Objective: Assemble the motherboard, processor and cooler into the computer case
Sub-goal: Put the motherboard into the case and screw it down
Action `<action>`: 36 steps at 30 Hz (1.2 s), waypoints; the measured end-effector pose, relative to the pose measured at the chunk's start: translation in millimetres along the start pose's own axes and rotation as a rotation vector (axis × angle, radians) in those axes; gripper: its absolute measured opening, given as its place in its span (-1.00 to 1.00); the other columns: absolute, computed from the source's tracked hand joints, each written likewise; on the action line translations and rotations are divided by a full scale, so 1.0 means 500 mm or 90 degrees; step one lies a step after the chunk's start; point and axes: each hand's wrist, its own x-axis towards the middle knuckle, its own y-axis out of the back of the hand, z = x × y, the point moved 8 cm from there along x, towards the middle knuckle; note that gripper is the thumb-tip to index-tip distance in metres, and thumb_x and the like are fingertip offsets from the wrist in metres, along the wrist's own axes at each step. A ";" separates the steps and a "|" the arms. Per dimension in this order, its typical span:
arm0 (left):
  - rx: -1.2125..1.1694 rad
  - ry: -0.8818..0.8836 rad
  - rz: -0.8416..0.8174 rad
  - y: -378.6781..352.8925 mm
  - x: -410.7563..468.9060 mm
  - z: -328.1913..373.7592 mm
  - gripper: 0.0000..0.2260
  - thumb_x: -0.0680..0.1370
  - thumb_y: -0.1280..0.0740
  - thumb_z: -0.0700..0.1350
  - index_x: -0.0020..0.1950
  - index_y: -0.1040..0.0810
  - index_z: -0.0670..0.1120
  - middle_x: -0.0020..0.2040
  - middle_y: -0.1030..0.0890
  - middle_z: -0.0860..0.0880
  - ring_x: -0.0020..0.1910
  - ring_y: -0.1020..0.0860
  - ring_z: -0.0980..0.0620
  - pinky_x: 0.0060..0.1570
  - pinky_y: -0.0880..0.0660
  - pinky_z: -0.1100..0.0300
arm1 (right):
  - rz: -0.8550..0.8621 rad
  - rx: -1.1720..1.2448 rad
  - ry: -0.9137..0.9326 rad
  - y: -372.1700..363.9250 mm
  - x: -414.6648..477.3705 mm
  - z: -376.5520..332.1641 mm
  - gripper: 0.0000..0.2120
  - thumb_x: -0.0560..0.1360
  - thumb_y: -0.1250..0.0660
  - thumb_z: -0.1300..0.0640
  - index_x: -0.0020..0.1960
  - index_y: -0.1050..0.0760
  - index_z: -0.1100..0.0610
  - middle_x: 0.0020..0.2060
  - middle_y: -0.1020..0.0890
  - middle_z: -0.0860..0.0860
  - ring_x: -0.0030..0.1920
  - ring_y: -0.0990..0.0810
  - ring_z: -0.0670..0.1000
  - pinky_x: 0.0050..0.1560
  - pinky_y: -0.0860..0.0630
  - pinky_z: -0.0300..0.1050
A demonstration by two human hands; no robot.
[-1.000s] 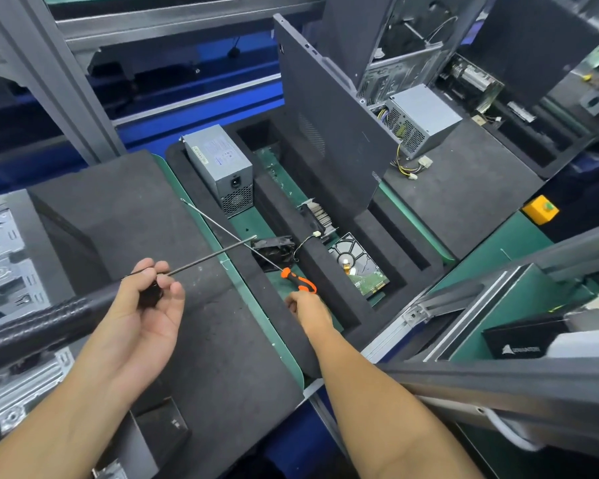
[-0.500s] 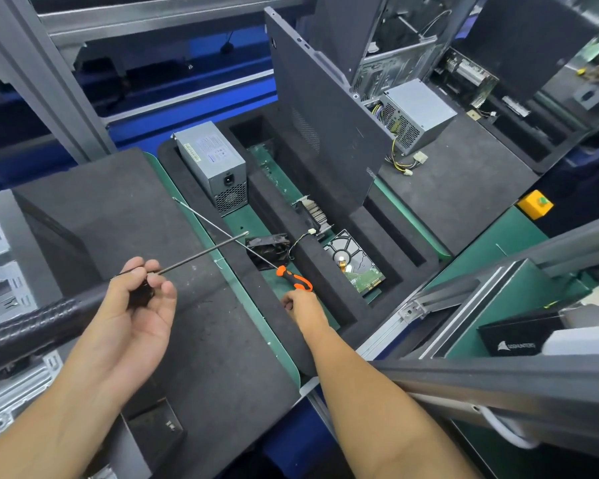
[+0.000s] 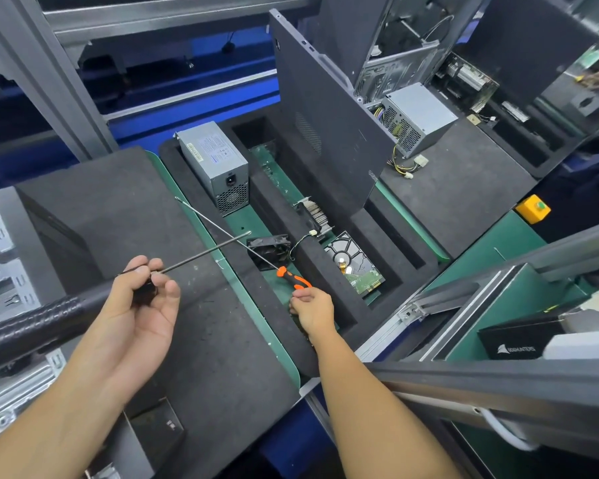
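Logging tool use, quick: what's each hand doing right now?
Left hand: holds the black-handled screwdriver.
Right hand: pinches the orange-handled screwdriver.

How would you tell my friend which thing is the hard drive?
Look at the black foam tray in the middle, with a grey power supply box at its far end. In the tray's near pocket, past the right hand, lies the hard drive. It alone is flat and silvery with a green end; the fan beside it is black.

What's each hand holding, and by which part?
Left hand grips a black-handled screwdriver by its handle; right hand pinches the orange-handled screwdriver at its handle's end.
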 end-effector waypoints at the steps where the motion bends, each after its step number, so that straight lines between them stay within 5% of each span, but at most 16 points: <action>1: -0.002 0.002 -0.001 0.000 0.000 0.000 -0.84 0.59 -0.27 -0.21 -0.10 -0.58 0.00 -0.11 -0.62 0.08 -0.28 -0.54 0.20 -0.10 -0.56 0.35 | -0.005 0.046 -0.001 -0.001 -0.003 0.000 -0.80 0.50 -0.36 0.41 -0.15 -0.56 0.13 -0.14 -0.66 0.17 -0.24 -0.62 0.08 -0.02 -0.61 -0.03; 6: -0.014 0.012 0.004 -0.001 -0.005 -0.002 -0.84 0.59 -0.28 -0.21 -0.12 -0.60 -0.01 -0.12 -0.63 0.07 -0.28 -0.55 0.20 -0.11 -0.56 0.35 | -0.025 0.185 0.038 0.000 -0.023 -0.016 -0.85 0.48 -0.40 0.39 -0.08 -0.62 0.17 -0.17 -0.69 0.12 -0.24 -0.66 0.00 -0.06 -0.62 -0.16; 14: -0.012 -0.001 -0.034 -0.012 -0.050 0.039 -0.86 0.56 -0.29 -0.23 -0.11 -0.61 -0.04 -0.14 -0.62 0.03 -0.31 -0.54 0.16 -0.18 -0.57 0.31 | -0.166 0.419 0.127 -0.022 -0.128 -0.152 -0.87 0.49 -0.42 0.36 -0.09 -0.69 0.18 -0.16 -0.65 0.17 -0.14 -0.64 0.07 0.02 -0.62 -0.09; 22: -0.003 -0.093 -0.019 0.058 -0.132 0.199 -0.90 0.55 -0.23 -0.18 -0.16 -0.46 -0.06 -0.31 -0.49 0.03 -0.53 -0.32 0.16 -0.48 -0.41 0.34 | -0.417 0.358 0.323 -0.150 -0.371 -0.379 -0.66 0.59 -0.22 0.42 -0.04 -0.71 0.13 -0.16 -0.65 0.07 -0.07 -0.63 0.02 0.05 -0.59 -0.14; 30: 0.022 -0.164 -0.082 0.162 -0.258 0.344 -0.82 0.54 -0.30 -0.18 -0.25 -0.59 -0.06 -0.28 -0.54 0.03 -0.48 -0.38 0.18 -0.42 -0.48 0.31 | -0.447 0.219 0.459 -0.213 -0.620 -0.426 -0.74 0.50 -0.27 0.58 0.02 -0.43 0.27 -0.18 -0.60 0.08 -0.11 -0.68 0.18 0.01 -0.65 -0.01; 36: 0.040 -0.192 -0.106 0.217 -0.339 0.416 -0.72 0.57 -0.22 -0.20 -0.29 -0.60 -0.02 -0.29 -0.51 0.03 -0.48 -0.35 0.15 -0.45 -0.45 0.31 | -0.419 0.117 0.511 -0.268 -0.738 -0.401 -0.60 0.48 -0.37 0.50 -0.04 -0.59 -0.02 -0.19 -0.65 -0.05 -0.08 -0.71 0.08 0.04 -0.64 -0.08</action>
